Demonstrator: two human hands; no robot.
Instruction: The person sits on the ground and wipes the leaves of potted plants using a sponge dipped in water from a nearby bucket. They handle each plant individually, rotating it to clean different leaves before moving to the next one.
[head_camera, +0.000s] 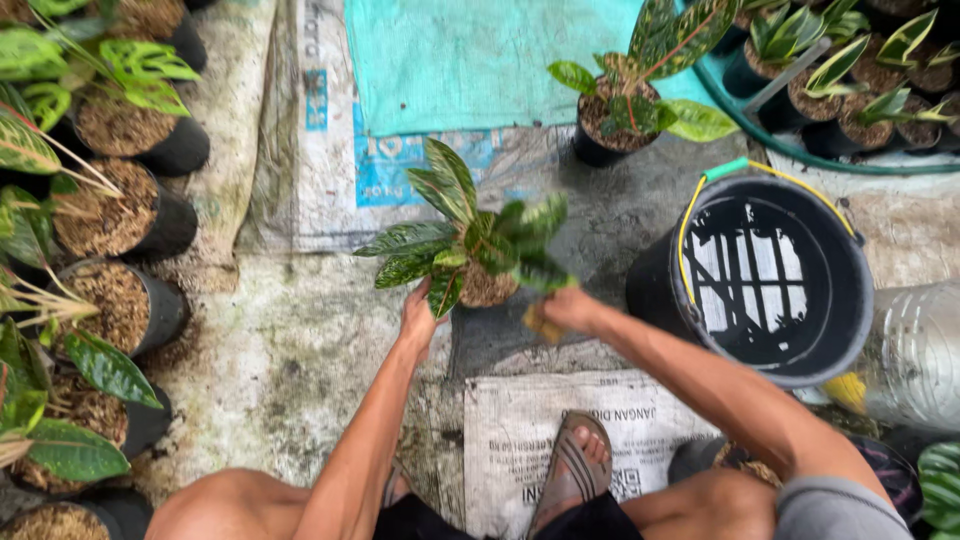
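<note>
Nearby, on the right, one big round black plastic bucket (765, 280) with a yellow handle holds dark water within arm's reach. Down the left edge stand about six black plastic pots of brown husk (118, 222), grouped clear of the middle; more stand far right. Centre, the small potted plant with striped green leaves (470, 250) sits on the concrete. The left hand (418, 318) touches a leaf, perhaps steadying it; the right hand (565, 310) pinches something yellowish, blurred.
</note>
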